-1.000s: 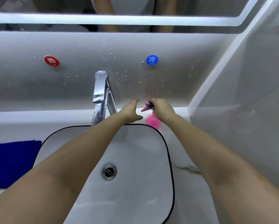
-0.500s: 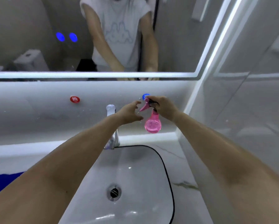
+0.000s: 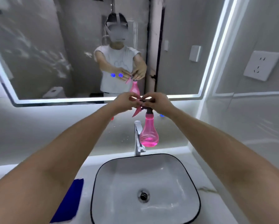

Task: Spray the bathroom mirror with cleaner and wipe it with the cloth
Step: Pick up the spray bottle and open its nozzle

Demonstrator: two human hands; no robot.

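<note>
Up from beside the tap, the pink spray bottle [image 3: 149,133] had been lifted until its head sat level with the lower edge of the mirror [image 3: 54,54]. The left hand [image 3: 125,102], which half a second before had hung just short of the bottle, had reached it.

From where I stood, the right hand [image 3: 158,102] gripped the bottle at its dark collar and sprayer head, fingers curled over the top. The left hand's fingertips were closed on the front of that head, just above the pink trigger, which pointed down and to the left. The bottle hung upright in the air, clear of the table [image 3: 211,210], with pink liquid pooled in its rounded base. It was in front of the chrome tap [image 3: 138,138] and above the far rim of the basin [image 3: 119,178].

The mirror filled the far wall, a lit strip running along its bottom and right edges, its glass smeared with pale streaks on the left. It reflected the person with both hands at the bottle's top.

The blue cloth [image 3: 67,202] lay on the table to the left of the basin, near me, partly hidden by the left forearm. A white wall socket [image 3: 261,67] sat on the right wall.
</note>
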